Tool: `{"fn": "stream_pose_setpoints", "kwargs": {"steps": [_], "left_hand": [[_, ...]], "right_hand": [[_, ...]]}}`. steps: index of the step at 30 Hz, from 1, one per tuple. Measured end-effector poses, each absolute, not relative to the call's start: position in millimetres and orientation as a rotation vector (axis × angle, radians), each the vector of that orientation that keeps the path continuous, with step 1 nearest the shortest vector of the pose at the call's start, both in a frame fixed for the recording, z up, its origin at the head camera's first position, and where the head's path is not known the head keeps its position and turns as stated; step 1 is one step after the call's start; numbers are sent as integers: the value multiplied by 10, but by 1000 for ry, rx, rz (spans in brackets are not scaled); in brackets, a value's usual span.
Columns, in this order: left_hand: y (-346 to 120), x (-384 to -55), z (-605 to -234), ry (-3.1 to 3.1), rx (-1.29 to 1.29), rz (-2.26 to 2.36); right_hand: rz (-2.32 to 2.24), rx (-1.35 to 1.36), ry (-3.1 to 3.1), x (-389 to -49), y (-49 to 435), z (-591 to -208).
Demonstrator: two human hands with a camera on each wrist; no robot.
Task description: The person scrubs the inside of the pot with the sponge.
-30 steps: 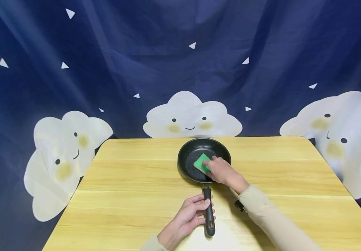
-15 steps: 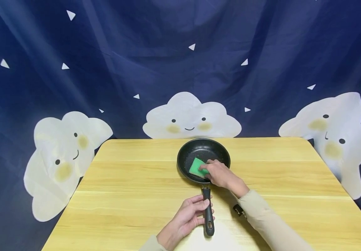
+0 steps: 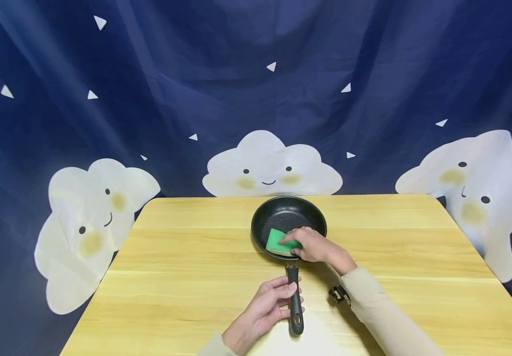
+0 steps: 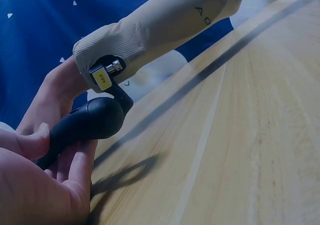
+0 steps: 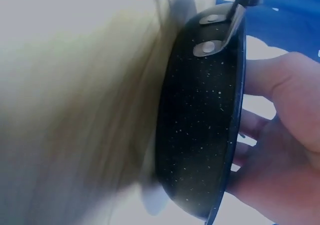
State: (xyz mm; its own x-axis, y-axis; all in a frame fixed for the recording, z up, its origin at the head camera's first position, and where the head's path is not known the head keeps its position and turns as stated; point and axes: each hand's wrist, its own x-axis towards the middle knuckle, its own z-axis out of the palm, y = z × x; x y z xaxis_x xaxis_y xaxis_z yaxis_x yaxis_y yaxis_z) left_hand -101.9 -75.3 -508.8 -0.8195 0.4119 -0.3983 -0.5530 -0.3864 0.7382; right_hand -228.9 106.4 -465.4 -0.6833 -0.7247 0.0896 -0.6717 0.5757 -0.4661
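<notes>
A black frying pan (image 3: 289, 217) stands on the table, its handle (image 3: 295, 301) toward me. My left hand (image 3: 265, 309) grips that handle, thumb on top and fingers curled beneath; the left wrist view shows the handle's rounded end (image 4: 102, 119) close up. Inside the pan, at its near left part, my right hand (image 3: 314, 245) holds a green sponge (image 3: 278, 241) with a paler underside. In the right wrist view the speckled outer wall of the pan (image 5: 200, 120) hides the sponge, and part of my right hand (image 5: 285, 135) shows beyond the rim.
The light wooden table (image 3: 185, 277) lies under the pan. Behind it hangs a dark blue curtain (image 3: 220, 74) with cloud and triangle prints. A small black camera mount (image 3: 339, 294) sits at the right wrist, below the beige sleeve (image 3: 385, 311).
My right hand has drawn the sponge from the pan's middle toward its near left side, turning it on the way. The left hand and the pan have stayed nearly still.
</notes>
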Motion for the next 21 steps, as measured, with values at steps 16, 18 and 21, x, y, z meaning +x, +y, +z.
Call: {"fn": "stream_pose_setpoints", "kwargs": {"steps": [16,18,21], "left_hand": [[-754,-1013,-5113,1257,-205,2201],[-751,-1010,-5115,1266,-202,2210],[-746,-1009,-5115,1278,-205,2218]], "right_hand": [[-865,-1137,2492,-2298,1159,-4515],[-834,-1151,2492,-2276,1167,-4464],[-812,-1191,2495,-2238,1197,-4411]]}}
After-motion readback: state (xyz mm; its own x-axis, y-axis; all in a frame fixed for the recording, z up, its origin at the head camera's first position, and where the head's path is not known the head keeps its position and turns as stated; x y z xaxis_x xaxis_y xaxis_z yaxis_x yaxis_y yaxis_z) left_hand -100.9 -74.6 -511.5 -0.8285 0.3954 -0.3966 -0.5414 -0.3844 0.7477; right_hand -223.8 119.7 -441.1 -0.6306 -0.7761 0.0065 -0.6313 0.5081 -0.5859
